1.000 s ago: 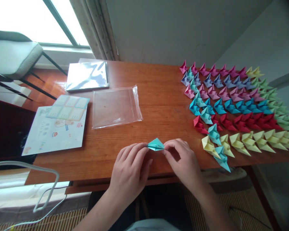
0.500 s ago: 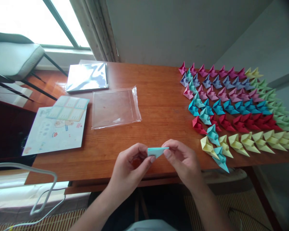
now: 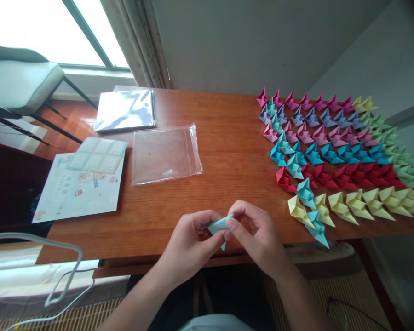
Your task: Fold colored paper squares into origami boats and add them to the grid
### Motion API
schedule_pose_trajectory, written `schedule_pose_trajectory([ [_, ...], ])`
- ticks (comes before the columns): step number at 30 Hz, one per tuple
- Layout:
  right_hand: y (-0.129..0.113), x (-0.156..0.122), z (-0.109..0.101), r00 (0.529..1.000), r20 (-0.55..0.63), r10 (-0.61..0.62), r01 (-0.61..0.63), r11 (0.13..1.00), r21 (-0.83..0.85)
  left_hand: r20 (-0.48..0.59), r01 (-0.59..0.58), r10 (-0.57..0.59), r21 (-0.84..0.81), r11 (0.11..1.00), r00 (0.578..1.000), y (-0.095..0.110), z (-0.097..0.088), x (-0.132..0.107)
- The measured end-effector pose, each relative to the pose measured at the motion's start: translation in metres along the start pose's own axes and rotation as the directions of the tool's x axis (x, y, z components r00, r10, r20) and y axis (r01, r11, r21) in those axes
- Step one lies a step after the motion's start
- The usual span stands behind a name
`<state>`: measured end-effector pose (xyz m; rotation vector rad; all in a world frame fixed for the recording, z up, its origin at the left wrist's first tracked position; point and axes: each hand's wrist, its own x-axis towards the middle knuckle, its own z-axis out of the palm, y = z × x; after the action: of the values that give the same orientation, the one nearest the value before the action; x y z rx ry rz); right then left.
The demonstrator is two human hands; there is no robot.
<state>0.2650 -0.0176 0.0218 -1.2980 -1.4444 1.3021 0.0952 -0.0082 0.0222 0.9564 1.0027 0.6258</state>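
Note:
My left hand (image 3: 189, 241) and my right hand (image 3: 257, 234) meet just above the front edge of the wooden table (image 3: 227, 142). Both pinch a small folded teal paper piece (image 3: 218, 226), fingers closed round it; most of the paper is hidden between the fingertips. To the right lie rows of finished folded paper pieces (image 3: 334, 154) in pink, purple, blue, red, yellow and green, with a column of teal ones (image 3: 305, 193) along their left end.
A clear plastic sleeve (image 3: 165, 154) lies mid-table, a shiny packet (image 3: 126, 109) behind it, and printed instruction sheets (image 3: 83, 181) at the left. A grey chair (image 3: 17, 80) stands by the window, and a white cable (image 3: 60, 276) loops at lower left.
The teal piece came off the table and is held lower, nearer me. My hands have closed in together around it, turning it so less shows.

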Motion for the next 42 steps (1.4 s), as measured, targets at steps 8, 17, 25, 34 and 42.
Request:
schedule_pose_trajectory([
  [8,0.004,-0.002,0.002,0.989,-0.132,-0.068,0.062,0.997,-0.049,0.021,0.051,-0.049,-0.134,0.990,0.999,0.000,0.003,0.000],
  [17,0.005,-0.001,0.000,0.974,-0.225,-0.011,0.005,1.000,-0.029,-0.009,0.007,-0.008,-0.111,0.994,1.000,-0.010,0.004,-0.001],
  [25,0.004,-0.001,-0.001,0.986,-0.168,0.013,-0.012,1.000,0.006,0.024,-0.056,0.058,-0.063,0.996,0.998,-0.002,-0.001,-0.004],
  [34,0.004,0.000,0.001,0.996,-0.079,0.028,-0.017,0.991,0.135,-0.110,-0.048,0.030,-0.160,0.986,0.993,-0.001,-0.008,-0.003],
  [42,0.009,-0.005,0.005,0.997,-0.024,0.075,-0.072,0.993,0.097,-0.194,-0.134,0.116,-0.082,0.988,0.974,-0.002,-0.005,-0.002],
])
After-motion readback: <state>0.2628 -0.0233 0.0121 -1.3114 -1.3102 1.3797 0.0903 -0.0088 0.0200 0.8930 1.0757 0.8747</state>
